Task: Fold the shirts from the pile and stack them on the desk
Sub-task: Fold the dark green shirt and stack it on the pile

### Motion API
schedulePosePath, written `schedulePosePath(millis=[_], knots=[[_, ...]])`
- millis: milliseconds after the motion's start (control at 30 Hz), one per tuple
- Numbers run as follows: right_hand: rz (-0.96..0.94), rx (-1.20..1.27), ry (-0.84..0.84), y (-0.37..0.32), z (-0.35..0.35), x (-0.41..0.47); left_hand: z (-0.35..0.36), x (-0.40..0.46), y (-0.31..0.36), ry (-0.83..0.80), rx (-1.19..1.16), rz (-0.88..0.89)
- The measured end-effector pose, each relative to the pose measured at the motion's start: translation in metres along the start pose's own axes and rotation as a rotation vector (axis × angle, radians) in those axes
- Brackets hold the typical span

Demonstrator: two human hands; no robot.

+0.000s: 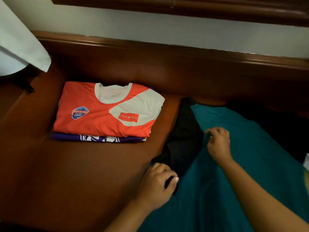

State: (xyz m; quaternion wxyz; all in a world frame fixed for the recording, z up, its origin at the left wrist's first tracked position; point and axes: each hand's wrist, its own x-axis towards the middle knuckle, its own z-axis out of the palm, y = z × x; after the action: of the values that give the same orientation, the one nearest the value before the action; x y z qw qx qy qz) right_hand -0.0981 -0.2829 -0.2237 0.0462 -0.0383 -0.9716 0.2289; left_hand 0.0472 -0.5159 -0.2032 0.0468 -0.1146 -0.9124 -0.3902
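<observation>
Here a teal shirt (242,156) with a dark sleeve (185,136) lies spread over the right half of the wooden desk (66,173), its collar toward the wall and its body running down to the bottom edge of the view. The left hand (157,183) sits at the shirt's left edge near the bottom, its fingers curled and pinching the dark fabric between thumb and fingertips. The right hand (218,143) is farther up, at the seam where the dark sleeve meets the teal body, fingers bent and nipping a small fold of the teal cloth. Both forearms reach in from the lower right, lying over the shirt.

To the left of the teal shirt, apart from it, stands a small stack: a folded orange and white jersey (107,111) printed with "HARAPAN", collar toward the wall, resting squarely on a folded purple and white shirt (98,138) whose front edge shows beneath it. Behind the spread shirt on the right lies a heap of dark clothing (275,124), too dim to make out. A white cloth (18,46) hangs into the upper left corner
</observation>
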Motion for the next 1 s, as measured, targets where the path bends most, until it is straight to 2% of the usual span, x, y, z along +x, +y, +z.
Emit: schedulePosePath(millis=[33,100,133,200,267,333,500,600,700,767,867,933,1000], knots=[[0.052,0.006,0.004,0.002,-0.002,-0.006,0.006,-0.003,-0.002,0.056,0.017,-0.064],[-0.006,0.052,0.004,-0.008,-0.002,-0.013,0.015,-0.007,-0.005,0.115,0.131,-0.223],[-0.071,0.088,-0.014,-0.017,0.0,-0.015,0.019,-0.008,-0.005,0.084,0.223,-0.282],[-0.183,0.133,-0.153,-0.042,0.006,-0.021,0.023,-0.007,-0.002,-0.032,0.37,-0.342],[-0.256,0.063,-0.337,-0.065,0.015,-0.03,0.025,-0.005,0.001,-0.043,0.433,-0.354],[-0.301,-0.083,-0.448,-0.079,0.022,-0.035,0.026,-0.005,0.004,-0.04,0.461,-0.316],[-0.303,-0.088,-0.446,-0.077,0.021,-0.036,0.035,-0.02,0.013,-0.158,0.552,-0.241],[-0.318,0.0,-0.439,-0.075,0.016,-0.032,0.028,-0.012,0.006,-0.071,0.478,-0.215],[-0.25,0.175,-0.323,-0.091,0.001,-0.006,0.003,0.012,0.001,0.123,0.212,-0.289],[-0.211,0.244,-0.212,-0.121,-0.01,0.021,-0.026,0.036,-0.001,0.269,0.037,-0.351],[-0.244,0.404,-0.08,-0.186,-0.019,0.062,-0.076,0.071,-0.016,0.427,-0.004,-0.358],[-0.295,0.487,-0.125,-0.227,-0.017,0.076,-0.103,0.083,-0.039,0.514,0.028,-0.437],[-0.337,0.512,-0.284,-0.25,-0.009,0.076,-0.12,0.08,-0.069,0.552,0.027,-0.584]])
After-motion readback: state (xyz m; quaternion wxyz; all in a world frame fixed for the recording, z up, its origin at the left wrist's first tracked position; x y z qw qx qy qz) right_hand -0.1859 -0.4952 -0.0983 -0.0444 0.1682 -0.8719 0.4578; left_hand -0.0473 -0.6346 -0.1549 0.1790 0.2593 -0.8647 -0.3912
